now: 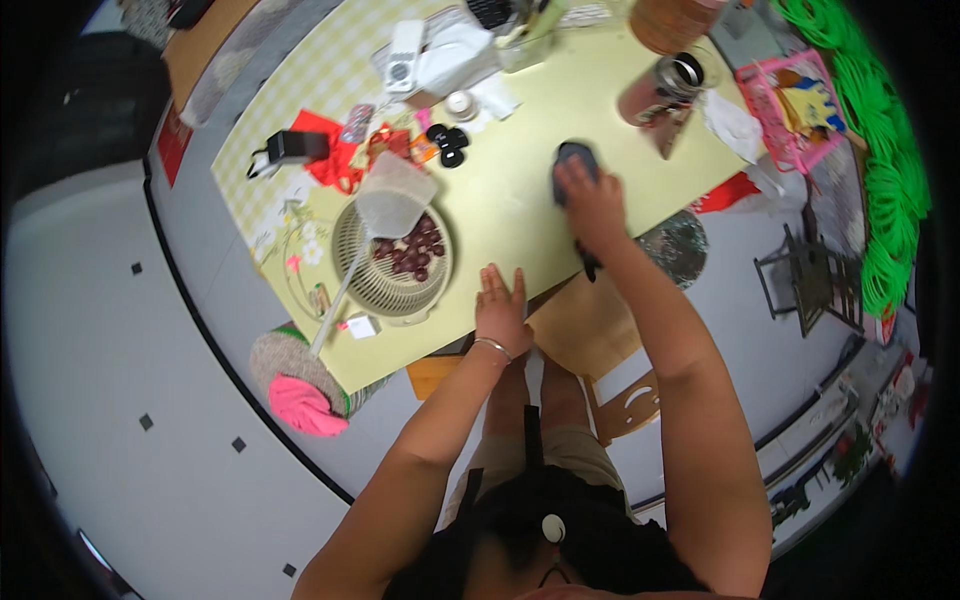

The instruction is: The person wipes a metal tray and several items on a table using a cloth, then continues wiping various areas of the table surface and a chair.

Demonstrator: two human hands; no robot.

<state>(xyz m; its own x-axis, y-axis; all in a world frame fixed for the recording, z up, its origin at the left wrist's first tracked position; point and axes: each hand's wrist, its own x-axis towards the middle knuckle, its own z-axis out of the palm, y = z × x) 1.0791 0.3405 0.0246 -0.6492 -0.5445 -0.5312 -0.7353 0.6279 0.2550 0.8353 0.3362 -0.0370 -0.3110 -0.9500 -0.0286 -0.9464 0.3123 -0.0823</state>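
Note:
My left hand (pixel 503 312) lies flat on the near edge of the yellow table (pixel 500 215), fingers stretched out and holding nothing. A silvery bangle sits on that wrist. My right hand (pixel 596 205) presses down on a dark blue-grey pad (pixel 574 158) on the tabletop, its fingers over the top. The pad's exact kind is blurred. Below my right wrist a black piece (pixel 588 262) sticks out; I cannot tell whether it belongs to the pad. Left of my left hand stands a pale slotted basket (pixel 348 262) holding dark red grapes (pixel 415 255), with a translucent white scoop-like container (pixel 395 197) across its rim.
A dark flask (pixel 655 92) and a brown-orange container (pixel 672 22) stand at the back right. Red packaging (pixel 325 150), a black box (pixel 297 147) and a white remote (pixel 404 55) lie at the back left. A wooden chair (pixel 590 325) is by the near edge; a pink basket (pixel 795 115) stands right.

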